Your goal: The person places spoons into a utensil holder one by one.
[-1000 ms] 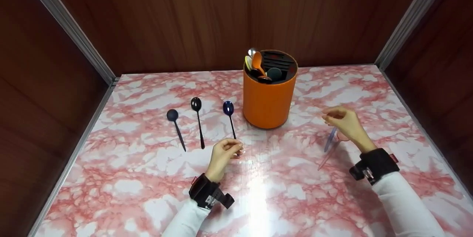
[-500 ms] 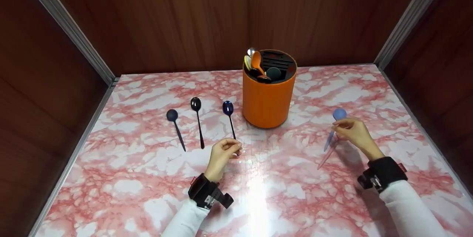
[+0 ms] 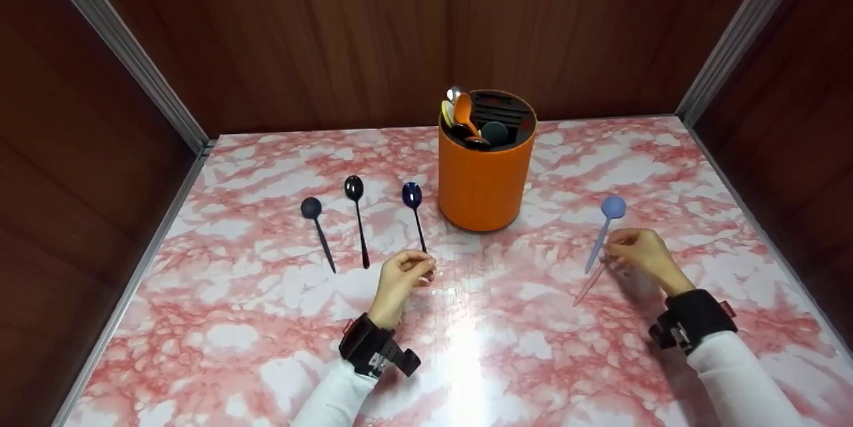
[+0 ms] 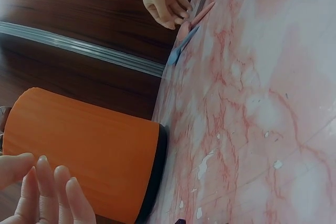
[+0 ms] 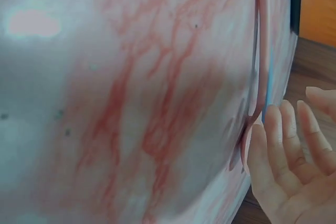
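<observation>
My right hand (image 3: 640, 254), fingers loosely bent, is over the bowl end of a pink spoon (image 3: 588, 287) and hides that bowl in the head view. In the right wrist view its fingertips are right beside the spoon's bowl, with nothing gripped. A light blue spoon (image 3: 614, 207) lies just left of this hand. My left hand (image 3: 400, 284) hovers by the handle end of a dark blue spoon (image 3: 412, 195), its fingers relaxed around nothing. Further left lie a glossy black spoon (image 3: 354, 187) and a matte dark spoon (image 3: 311, 208).
An orange utensil holder (image 3: 485, 190) stands at the back middle, with several spoons in its front-left compartment and slots behind. Brown wooden panels (image 3: 373, 34) enclose the marbled pink-and-white table (image 3: 520, 347) at the back and sides.
My right hand has moved down and toward me, from above the light blue spoon's bowl to the pink spoon, uncovering the light blue one. My left hand has stayed put.
</observation>
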A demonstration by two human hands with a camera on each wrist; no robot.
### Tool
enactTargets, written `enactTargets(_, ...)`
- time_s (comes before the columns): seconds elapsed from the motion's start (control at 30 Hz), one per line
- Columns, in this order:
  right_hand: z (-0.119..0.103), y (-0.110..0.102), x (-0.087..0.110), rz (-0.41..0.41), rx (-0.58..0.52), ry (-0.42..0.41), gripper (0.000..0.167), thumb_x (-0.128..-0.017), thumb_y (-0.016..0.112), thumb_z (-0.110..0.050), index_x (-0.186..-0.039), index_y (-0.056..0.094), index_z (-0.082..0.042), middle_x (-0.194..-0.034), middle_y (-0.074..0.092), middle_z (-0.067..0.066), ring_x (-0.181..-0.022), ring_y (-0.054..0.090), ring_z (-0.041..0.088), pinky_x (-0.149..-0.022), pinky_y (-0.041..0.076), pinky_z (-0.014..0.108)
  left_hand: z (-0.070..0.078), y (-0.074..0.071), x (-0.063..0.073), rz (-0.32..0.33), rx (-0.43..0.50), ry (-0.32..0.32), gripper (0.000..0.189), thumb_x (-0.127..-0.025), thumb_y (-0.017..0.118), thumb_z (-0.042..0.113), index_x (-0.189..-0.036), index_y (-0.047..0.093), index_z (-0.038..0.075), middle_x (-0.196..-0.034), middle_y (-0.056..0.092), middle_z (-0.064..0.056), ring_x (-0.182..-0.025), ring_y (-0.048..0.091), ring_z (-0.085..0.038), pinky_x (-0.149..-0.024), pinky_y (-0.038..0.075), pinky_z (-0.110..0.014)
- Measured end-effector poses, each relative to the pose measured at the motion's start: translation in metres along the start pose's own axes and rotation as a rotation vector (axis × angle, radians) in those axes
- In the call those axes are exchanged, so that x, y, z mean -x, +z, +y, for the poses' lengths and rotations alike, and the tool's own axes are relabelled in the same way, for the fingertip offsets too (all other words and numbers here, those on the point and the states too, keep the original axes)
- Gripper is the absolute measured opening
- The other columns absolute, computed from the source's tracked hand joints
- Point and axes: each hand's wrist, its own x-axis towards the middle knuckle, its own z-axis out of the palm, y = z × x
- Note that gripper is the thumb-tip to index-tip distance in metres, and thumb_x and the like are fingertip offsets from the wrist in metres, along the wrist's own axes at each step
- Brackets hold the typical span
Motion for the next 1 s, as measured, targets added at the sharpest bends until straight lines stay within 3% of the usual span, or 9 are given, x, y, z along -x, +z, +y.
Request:
enactTargets(0.37, 0.0022, 0.0037, -0.0024, -0.017, 0.078, 0.113, 0.020, -0.086, 0.061, -0.013, -0.084, 0.060, 0.007, -0.061, 0.063, -0.005, -0.053, 0.058, 0.003, -0.051, 0.050, 0.021, -0.0005, -0.0025, 0.0005, -0.005, 0.007, 0.002, 0.014, -0.084, 0.061, 0.005, -0.095, 0.059, -0.004, -0.072, 0.063, 0.005, -0.066, 0.061, -0.011, -0.065, 0.054, -0.028)
enactTargets(0.77, 0.0059, 0.0029, -0.0032, 0.017, 0.189, 0.150, 0.022, -0.082, 0.064, -0.017, -0.074, 0.057, 0.003, -0.056, 0.059, -0.004, -0.051, 0.055, 0.006, -0.049, 0.047, 0.022, -0.0008, -0.0035, 0.0011, -0.004, 0.030, -0.011, 0.013, -0.084, 0.062, 0.005, -0.095, 0.059, -0.002, -0.072, 0.062, 0.005, -0.066, 0.061, -0.011, -0.064, 0.053, -0.026)
enactTargets(1.0, 0.0050, 0.0059, -0.0003, 0.044, 0.153, 0.170, 0.024, -0.081, 0.065, -0.016, -0.067, 0.053, -0.001, -0.055, 0.055, -0.004, -0.051, 0.052, 0.010, -0.049, 0.045, 0.023, -0.0015, -0.0023, -0.0002, 0.002, 0.004, -0.006, 0.015, -0.084, 0.062, 0.005, -0.095, 0.059, -0.004, -0.071, 0.062, 0.005, -0.066, 0.061, -0.011, -0.063, 0.053, -0.026)
